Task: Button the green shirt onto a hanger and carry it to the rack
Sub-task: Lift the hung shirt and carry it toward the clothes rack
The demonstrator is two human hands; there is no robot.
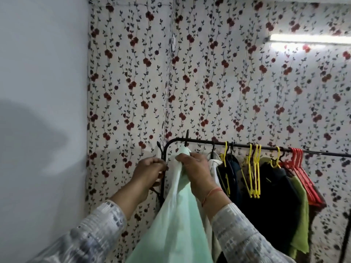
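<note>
Grey wall (38, 73) at nine o'clock. At seven, the left hand (150, 168) reaches up, fingers curled beside the black metal rack's (268, 147) corner post; whether they grip it is unclear. At six, the right hand (197, 171) pinches the pale green cloth shirt (176, 215) at the rail's left end. Yellow plastic hangers (253, 171) crowd four o'clock.

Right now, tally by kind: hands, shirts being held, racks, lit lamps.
Hands: 2, left hand and right hand
Green shirt: 1
Rack: 1
Lamp: 1
Total: 5
</note>
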